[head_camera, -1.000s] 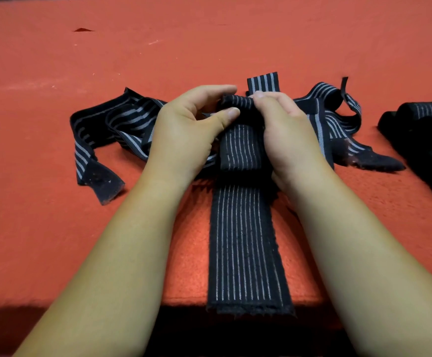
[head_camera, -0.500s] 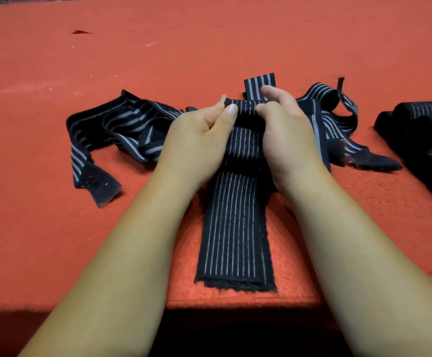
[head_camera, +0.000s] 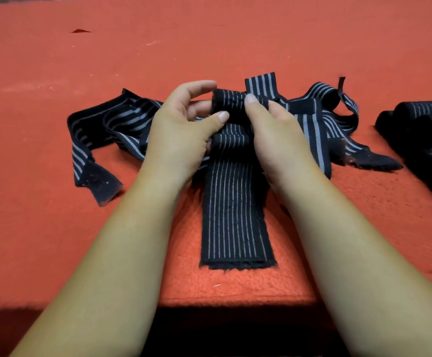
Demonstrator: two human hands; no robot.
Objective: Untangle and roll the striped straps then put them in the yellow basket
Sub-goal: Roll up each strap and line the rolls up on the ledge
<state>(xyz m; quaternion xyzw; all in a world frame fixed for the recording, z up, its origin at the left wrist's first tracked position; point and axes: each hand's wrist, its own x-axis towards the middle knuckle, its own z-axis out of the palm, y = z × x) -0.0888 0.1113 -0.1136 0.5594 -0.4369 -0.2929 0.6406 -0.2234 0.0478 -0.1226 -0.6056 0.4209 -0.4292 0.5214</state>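
The red cloth [head_camera: 235, 42] covers the whole surface in front of me. Across it from 9 to 2 o'clock sprawls the tangle of loose straps [head_camera: 112, 119], black with pale stripes and frayed dark ends. The striped strap [head_camera: 235, 215] I am working on lies at centre, its flat tail running toward 6 o'clock and ending short of the cloth's near edge. At 3 o'clock sit the rolled straps [head_camera: 426, 124], close together and dark. My left hand [head_camera: 181, 135] presses its thumb on the strap just below the rolled end [head_camera: 231, 99], with the forefinger curved and lifted apart. My right hand [head_camera: 276, 135] clamps the rolled end, thumb on top, its other fingers hidden behind.
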